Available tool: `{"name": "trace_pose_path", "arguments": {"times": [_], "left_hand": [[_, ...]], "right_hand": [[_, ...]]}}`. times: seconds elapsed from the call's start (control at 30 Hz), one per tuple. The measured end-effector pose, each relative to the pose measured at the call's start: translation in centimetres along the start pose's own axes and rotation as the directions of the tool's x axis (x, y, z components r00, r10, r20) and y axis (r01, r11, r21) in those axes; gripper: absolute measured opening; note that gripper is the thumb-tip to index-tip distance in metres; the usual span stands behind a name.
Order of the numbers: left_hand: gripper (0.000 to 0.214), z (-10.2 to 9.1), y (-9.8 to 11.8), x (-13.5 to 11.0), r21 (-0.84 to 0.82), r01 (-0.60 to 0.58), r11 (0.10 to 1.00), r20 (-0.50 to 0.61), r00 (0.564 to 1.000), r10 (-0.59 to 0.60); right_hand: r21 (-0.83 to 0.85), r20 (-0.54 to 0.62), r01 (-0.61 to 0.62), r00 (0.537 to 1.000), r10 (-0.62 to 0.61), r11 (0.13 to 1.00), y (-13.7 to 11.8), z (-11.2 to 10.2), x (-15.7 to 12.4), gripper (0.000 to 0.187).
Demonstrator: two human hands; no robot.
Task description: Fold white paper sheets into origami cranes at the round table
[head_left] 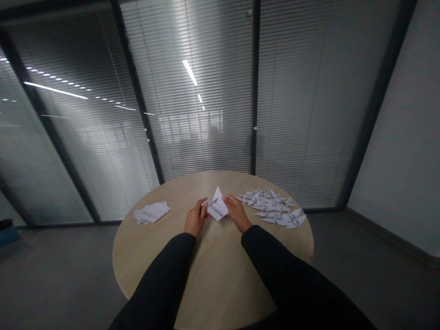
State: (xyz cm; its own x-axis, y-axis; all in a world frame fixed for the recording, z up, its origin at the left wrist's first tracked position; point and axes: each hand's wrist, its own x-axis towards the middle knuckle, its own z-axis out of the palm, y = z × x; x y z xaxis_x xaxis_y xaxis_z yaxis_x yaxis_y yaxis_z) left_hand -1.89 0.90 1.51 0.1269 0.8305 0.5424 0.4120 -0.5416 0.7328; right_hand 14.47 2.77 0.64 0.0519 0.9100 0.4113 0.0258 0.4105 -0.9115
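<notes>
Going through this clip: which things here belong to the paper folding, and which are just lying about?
Belonging: left hand, right hand, folded paper, paper cranes, paper sheets.

Just there: round table, window blinds.

Origami cranes [273,207] block the way right of the right hand [236,211].

From my end I'm looking at a round pale-wood bench [220,279] standing on a grey floor [62,275]. Behind it runs a glass partition [96,156] with slatted blinds [213,55] drawn down, divided by dark metal frames [255,91]. Ceiling strip lights [189,72] reflect in the glass. A plain pale wall [395,137] closes the right side, with a dark skirting board [378,231] along its foot.
</notes>
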Motion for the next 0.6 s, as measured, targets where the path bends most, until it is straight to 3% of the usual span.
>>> {"name": "trace_pose_path", "arguments": {"times": [0.13,0.3,0.47,0.6], "left_hand": [[0.047,0.3,-0.6,0.3,-0.059,0.061,0.996,-0.037,0.997,-0.063],[0.073,0.6,-1.1,1.0,-0.435,0.246,0.866,0.088,0.969,-0.231],[0.058,0.6,-1.4,1.2,-0.553,0.267,0.789,0.117,0.963,-0.243],[0.047,0.9,-1.4,1.1,-0.500,0.253,0.828,0.141,0.967,-0.210]], "right_hand": [[0.000,0.005,-0.003,1.000,0.003,1.000,-0.2,0.0,-0.1,0.032],[0.017,0.090,0.029,0.996,-0.030,0.999,0.0,0.1,-0.1,0.034],[-0.032,0.109,0.042,0.993,-0.039,0.999,0.7,0.2,-0.1,0.031],[-0.145,0.086,0.071,0.995,-0.059,0.987,1.3,0.1,-0.1,0.027]]}}
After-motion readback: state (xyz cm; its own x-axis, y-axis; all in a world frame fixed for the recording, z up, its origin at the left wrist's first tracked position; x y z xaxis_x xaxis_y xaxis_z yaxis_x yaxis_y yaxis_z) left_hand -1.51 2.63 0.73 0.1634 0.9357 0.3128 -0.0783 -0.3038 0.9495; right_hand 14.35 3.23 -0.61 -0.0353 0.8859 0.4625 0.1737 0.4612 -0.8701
